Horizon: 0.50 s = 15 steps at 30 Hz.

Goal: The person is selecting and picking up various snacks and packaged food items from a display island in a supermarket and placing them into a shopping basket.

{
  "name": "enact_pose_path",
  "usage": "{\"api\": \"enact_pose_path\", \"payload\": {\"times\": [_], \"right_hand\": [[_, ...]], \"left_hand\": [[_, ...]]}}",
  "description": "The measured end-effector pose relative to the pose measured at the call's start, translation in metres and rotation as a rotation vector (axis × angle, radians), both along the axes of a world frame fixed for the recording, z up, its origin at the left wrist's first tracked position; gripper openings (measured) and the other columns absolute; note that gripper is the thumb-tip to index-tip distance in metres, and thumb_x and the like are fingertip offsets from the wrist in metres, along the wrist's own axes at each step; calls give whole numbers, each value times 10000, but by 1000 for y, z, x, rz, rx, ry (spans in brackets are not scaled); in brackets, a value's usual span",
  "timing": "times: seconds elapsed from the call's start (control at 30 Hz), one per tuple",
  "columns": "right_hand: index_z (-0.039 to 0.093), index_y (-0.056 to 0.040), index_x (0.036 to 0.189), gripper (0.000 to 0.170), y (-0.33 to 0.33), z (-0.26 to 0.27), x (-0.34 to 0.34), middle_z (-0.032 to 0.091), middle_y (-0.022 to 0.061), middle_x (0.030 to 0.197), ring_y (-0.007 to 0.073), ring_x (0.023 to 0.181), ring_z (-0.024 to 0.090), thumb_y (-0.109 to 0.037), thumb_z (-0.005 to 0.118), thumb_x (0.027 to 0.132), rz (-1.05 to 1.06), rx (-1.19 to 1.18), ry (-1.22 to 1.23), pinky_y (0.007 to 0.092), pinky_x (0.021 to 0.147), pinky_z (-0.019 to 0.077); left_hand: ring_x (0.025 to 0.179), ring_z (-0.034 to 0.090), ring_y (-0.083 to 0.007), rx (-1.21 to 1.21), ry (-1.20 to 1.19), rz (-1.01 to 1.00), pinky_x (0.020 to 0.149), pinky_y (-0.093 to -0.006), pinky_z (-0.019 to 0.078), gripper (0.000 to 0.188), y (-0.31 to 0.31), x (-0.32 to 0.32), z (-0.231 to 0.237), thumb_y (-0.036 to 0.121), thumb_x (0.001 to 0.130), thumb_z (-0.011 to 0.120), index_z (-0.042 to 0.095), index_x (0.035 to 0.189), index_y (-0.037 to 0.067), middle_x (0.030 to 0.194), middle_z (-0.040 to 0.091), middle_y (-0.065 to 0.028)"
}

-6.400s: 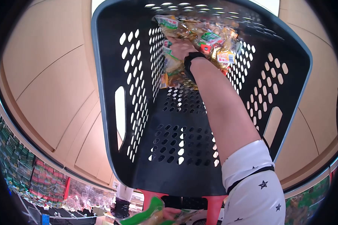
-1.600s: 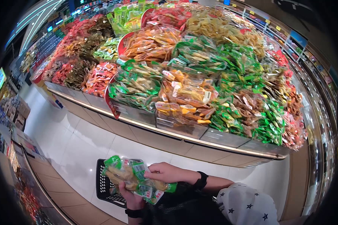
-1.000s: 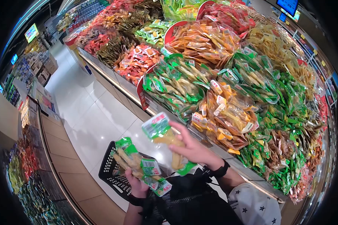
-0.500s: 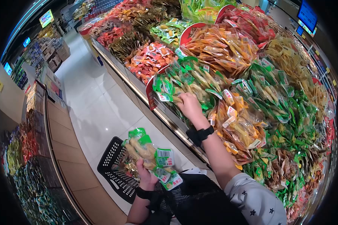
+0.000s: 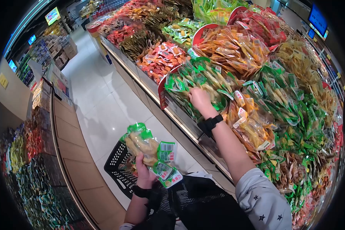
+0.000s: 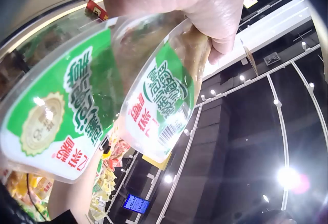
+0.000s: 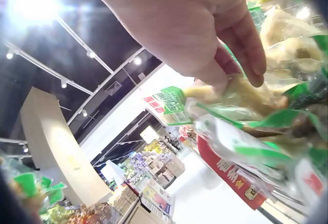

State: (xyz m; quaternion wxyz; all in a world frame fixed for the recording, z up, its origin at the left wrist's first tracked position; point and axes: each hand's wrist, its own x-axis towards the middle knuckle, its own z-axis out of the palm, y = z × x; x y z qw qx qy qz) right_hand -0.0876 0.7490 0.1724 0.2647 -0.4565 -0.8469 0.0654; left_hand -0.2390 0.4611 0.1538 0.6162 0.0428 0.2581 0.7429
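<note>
Low in the middle of the head view, my left hand (image 5: 144,171) grips a bunch of clear vacuum food packs (image 5: 142,146) with green-and-white labels and pale yellow food inside. In the left wrist view two of their labels (image 6: 66,114) hang below the hand. My right hand (image 5: 200,101) reaches into a bin of similar green-labelled packs (image 5: 215,78). The right wrist view shows its thumb and fingers pinching one vacuum pack (image 7: 246,97), whose labelled end (image 7: 171,103) sticks out to the left. Other packs lie right under and beside the fingers.
A black perforated shopping basket (image 5: 113,163) stands low behind the left hand, partly hidden. The display counter's edge (image 5: 153,102) runs diagonally under the right arm. Orange packs (image 5: 251,128) lie right of the bin. Another counter (image 5: 71,142) stands at left across the tiled aisle (image 5: 101,101).
The right hand took one pack from the left hand's bunch and carried it up into the green-labelled bin, where it still is. Earlier it reached into the basket. The left hand keeps its packs.
</note>
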Motion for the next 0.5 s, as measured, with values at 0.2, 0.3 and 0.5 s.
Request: {"api": "enact_pose_path", "payload": {"times": [0.2,0.3,0.5], "right_hand": [[629,-59,718,159,11,-18,-32,612,146,720,306,667,608,-213,591,708,-159,35,-339,409,598,486],[647,-68,769,186,-14,36,-15,613,143,763,293,678,604,-238,571,759,-150,-50,-203,366,587,481],[604,-48,912,308,-135,85,-28,569,65,676,161,587,531,-324,614,775,501,-428,250,285,537,422]], "left_hand": [[1042,494,-251,12,24,-9,902,-394,398,517,2,-17,12,330,822,468,366,1222,19,1169,483,-125],[1030,501,-254,-8,78,-11,879,-420,417,522,0,-22,-3,338,826,478,356,1230,31,1164,486,-120],[1005,518,-250,-30,210,-37,852,-386,448,484,-4,-11,10,248,822,490,349,1218,9,1142,488,-146]]}}
